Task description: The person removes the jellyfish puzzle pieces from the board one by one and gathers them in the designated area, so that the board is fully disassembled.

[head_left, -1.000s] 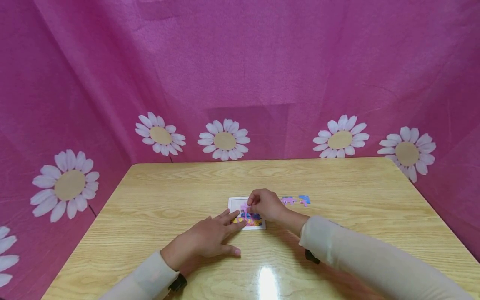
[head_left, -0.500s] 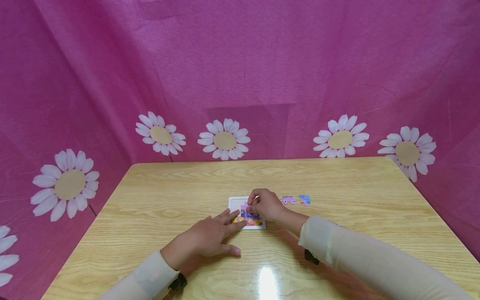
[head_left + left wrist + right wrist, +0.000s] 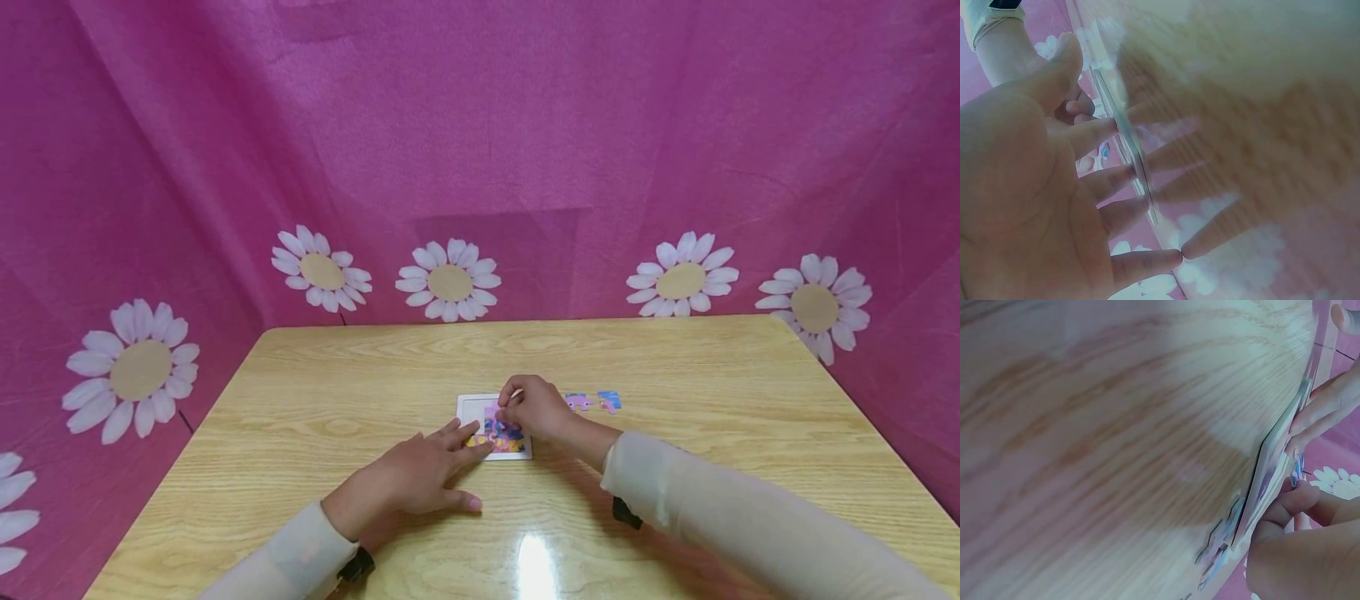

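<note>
A small white-framed jigsaw puzzle tray [image 3: 468, 407] lies flat on the table, with joined pink, blue and yellow pieces along its near side. My left hand [image 3: 423, 475] has its fingers spread and nearly straight; the fingertips rest on the tray's left and near part. Over the right side of the tray, my right hand [image 3: 536, 410] pinches a puzzle piece [image 3: 1298, 467] between thumb and index finger. In the right wrist view this piece stands tilted up above the tray. My right hand hides part of the tray in the head view.
Loose puzzle pieces [image 3: 609, 401] lie on the wooden table [image 3: 360, 367] just right of the tray, beyond the right wrist. A pink curtain [image 3: 495, 125] with white flowers surrounds the table's back and sides.
My right hand has shifted very slightly to the right, still pinching the puzzle piece. The left hand stays in place on the tray.
</note>
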`<state>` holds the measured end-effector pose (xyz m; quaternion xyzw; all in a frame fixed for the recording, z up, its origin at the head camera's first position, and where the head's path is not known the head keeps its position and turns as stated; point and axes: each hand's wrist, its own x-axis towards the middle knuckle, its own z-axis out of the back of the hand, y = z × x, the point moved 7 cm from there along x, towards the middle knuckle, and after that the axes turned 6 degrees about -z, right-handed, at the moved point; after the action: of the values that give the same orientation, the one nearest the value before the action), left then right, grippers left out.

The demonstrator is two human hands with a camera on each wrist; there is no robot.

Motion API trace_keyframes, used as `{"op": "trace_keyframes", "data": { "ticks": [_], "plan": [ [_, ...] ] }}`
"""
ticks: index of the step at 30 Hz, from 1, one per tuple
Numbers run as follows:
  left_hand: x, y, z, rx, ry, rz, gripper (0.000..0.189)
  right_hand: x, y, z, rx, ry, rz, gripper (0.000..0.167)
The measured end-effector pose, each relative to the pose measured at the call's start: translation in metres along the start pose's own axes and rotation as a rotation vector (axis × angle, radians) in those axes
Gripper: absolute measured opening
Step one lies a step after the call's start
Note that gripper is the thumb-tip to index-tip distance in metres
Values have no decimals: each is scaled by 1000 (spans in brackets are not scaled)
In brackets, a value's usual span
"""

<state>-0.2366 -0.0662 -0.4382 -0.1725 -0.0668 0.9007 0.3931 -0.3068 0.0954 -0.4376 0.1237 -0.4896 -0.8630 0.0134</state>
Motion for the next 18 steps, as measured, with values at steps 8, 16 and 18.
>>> {"op": "trace_keyframes", "data": {
  "ticks": [8,16,18],
  "plan": [
    [-1,-2,2,8,7,-6,80,-1,-7,7,31,26,-21,11],
    [0,-1,1,5,22,11,81,-10,-9,17,45,34,-22,11],
    [1,-1,1,1,24,15,81,-11,-11,19,57,46,-19,10]
  ]
}}
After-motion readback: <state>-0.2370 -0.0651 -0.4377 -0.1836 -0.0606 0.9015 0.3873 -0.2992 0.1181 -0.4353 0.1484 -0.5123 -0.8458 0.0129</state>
